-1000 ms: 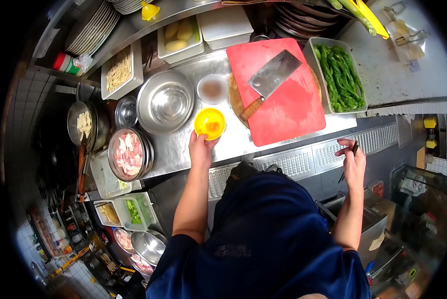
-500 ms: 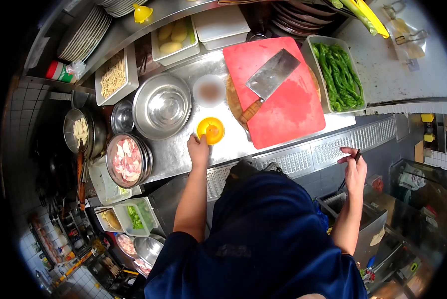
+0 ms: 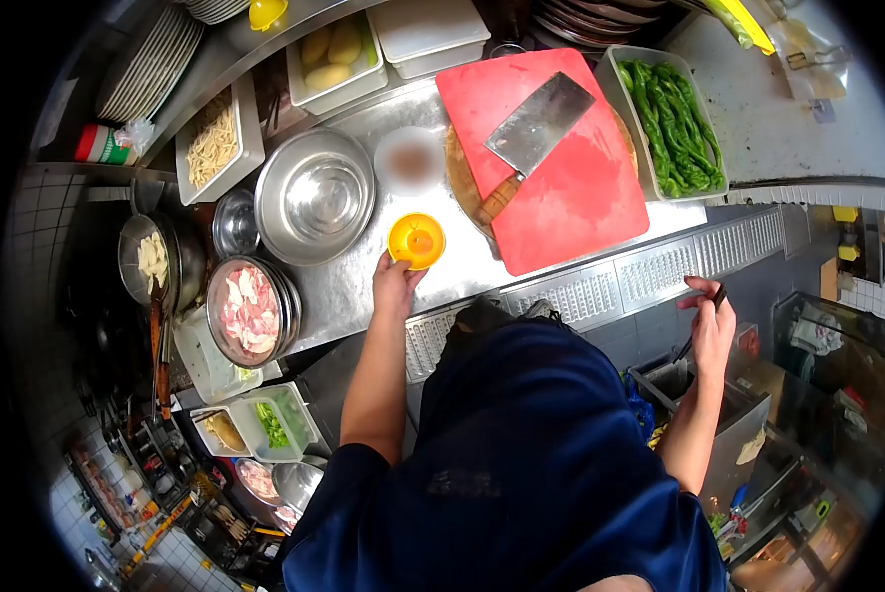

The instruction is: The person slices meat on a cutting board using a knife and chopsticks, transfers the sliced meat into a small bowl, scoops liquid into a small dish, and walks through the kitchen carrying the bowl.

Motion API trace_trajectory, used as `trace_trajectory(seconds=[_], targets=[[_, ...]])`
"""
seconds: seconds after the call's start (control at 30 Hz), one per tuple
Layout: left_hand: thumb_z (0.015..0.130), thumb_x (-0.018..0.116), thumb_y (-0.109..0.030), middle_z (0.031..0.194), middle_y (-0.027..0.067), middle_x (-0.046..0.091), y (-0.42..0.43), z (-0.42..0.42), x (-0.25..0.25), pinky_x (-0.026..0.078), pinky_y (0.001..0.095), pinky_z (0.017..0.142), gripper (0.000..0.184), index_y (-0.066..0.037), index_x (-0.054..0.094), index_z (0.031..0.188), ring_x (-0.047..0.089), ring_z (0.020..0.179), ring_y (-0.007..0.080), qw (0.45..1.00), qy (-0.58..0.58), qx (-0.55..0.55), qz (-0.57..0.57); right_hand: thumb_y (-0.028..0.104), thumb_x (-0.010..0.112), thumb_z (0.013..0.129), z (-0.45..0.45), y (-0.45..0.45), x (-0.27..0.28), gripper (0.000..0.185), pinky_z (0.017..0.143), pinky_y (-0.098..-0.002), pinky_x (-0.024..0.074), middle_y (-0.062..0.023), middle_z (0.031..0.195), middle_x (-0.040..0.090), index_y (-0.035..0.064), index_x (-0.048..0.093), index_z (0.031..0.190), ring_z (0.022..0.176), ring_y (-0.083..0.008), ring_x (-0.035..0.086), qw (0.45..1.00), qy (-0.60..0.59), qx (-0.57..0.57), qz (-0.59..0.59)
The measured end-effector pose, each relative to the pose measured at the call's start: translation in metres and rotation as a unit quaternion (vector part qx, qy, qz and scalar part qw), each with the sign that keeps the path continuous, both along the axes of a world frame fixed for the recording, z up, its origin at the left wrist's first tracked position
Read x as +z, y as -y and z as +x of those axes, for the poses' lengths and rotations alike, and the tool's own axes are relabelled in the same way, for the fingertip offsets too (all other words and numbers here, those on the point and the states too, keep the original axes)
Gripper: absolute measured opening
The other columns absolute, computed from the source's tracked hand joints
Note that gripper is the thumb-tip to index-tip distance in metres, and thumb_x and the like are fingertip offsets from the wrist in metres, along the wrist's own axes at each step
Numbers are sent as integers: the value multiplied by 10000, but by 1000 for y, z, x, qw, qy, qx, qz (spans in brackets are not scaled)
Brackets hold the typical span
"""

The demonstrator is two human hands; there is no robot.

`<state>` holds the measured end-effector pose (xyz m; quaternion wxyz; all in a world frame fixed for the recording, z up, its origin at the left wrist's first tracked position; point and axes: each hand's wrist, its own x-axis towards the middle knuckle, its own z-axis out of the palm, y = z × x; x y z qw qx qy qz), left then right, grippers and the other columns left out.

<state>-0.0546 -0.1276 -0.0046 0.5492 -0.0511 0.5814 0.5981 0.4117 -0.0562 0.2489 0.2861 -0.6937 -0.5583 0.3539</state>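
My left hand (image 3: 395, 283) grips the near rim of a small yellow bowl (image 3: 416, 242) with something orange inside, at the steel counter's front edge. Out to the right, away from the counter, my right hand (image 3: 711, 321) is closed around a thin dark stick-like item (image 3: 684, 349). A cleaver (image 3: 541, 123) with a wooden handle lies on the red cutting board (image 3: 586, 212). Beyond the yellow bowl stands a round container with brownish contents (image 3: 409, 161), and to its left a large steel bowl (image 3: 316, 197).
Green peppers (image 3: 671, 128) fill a tub right of the board. Sliced meat (image 3: 249, 310) sits in stacked bowls at the left. Tubs of potatoes (image 3: 330, 59) and pale strips (image 3: 212, 148) line the back under a plate shelf. A wok (image 3: 148, 259) stands far left.
The yellow bowl tilts and shifts slightly in my left hand. The view has moved a little, so the counter items appear shifted left and up. My right hand still holds the dark item.
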Motion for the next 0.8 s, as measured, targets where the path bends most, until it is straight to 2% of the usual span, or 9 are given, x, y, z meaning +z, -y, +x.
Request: trace_trajectory(seconds=[0.07, 0.17, 0.23, 0.3, 0.33, 0.37, 0.53, 0.67, 0.8], targets=[[918, 484, 57, 1249, 217, 617, 2, 0, -9, 611, 475, 930, 460, 26, 476, 1377, 688, 1093, 363, 1000, 2, -5, 26, 111, 474, 940, 0, 0, -3, 315, 563, -257, 390, -66, 775, 709, 9, 712, 1121, 581, -70, 474, 1000, 14, -16, -10], [900, 461, 65, 1226, 210, 630, 2, 7, 16, 609, 483, 933, 436, 23, 505, 1331, 688, 1091, 364, 998, 4, 25, 58, 87, 477, 931, 0, -4, -7, 301, 641, -281, 453, -74, 769, 707, 2, 712, 1100, 684, -124, 632, 1000, 1, -4, 14], [906, 491, 38, 1213, 193, 636, 4, 6, 35, 620, 451, 899, 423, 11, 508, 1328, 697, 1065, 333, 999, -31, 21, 39, 76, 470, 930, -5, -7, 3, 302, 675, -298, 479, -96, 776, 702, -14, 704, 1099, 752, -148, 685, 999, 41, 20, 5], [911, 523, 3, 1190, 164, 644, 5, 4, 54, 629, 394, 835, 417, -4, 509, 1328, 705, 1025, 288, 996, -94, -7, 11, 72, 461, 927, -6, -8, 2, 302, 687, -310, 493, -104, 763, 699, -17, 699, 1090, 732, -159, 677, 1000, 18, 14, 5], [910, 545, -21, 1175, 131, 650, 5, 7, 67, 624, 348, 776, 422, -17, 507, 1331, 707, 991, 250, 994, -101, -4, 44, 71, 462, 926, -6, -8, 3, 300, 689, -310, 496, -104, 764, 700, -13, 700, 1089, 735, -161, 680, 1000, 25, 15, 4], [908, 546, -23, 1169, 116, 650, 2, 12, 88, 623, 339, 765, 430, -22, 505, 1336, 703, 996, 237, 993, -98, -3, 69, 71, 464, 925, -6, -8, 4, 299, 692, -310, 498, -104, 764, 701, -10, 700, 1088, 739, -163, 684, 999, 32, 16, 2], [914, 554, -30, 1210, 115, 625, -16, 31, 147, 623, 354, 791, 427, -28, 505, 1338, 687, 1059, 248, 988, -105, -32, 112, 48, 465, 920, -6, -7, 0, 291, 705, -305, 505, -101, 778, 706, -12, 699, 1083, 749, -159, 684, 1000, 4, -16, 5], [917, 585, -48, 1237, 115, 620, -33, 48, 162, 622, 379, 813, 424, -32, 504, 1333, 685, 1065, 262, 985, -27, -48, 165, 40, 452, 925, -7, -6, -8, 304, 673, -294, 489, -92, 790, 710, -15, 697, 1096, 724, -145, 665, 999, -11, -16, 37], [918, 584, -63, 1219, 116, 636, -46, 65, 179, 617, 384, 794, 416, -43, 503, 1326, 689, 1046, 251, 976, 17, -73, 203, 38, 442, 923, -19, -14, 1, 336, 653, -274, 474, -92, 824, 717, -10, 693, 1142, 668, -135, 612, 999, -30, -8, -15]])
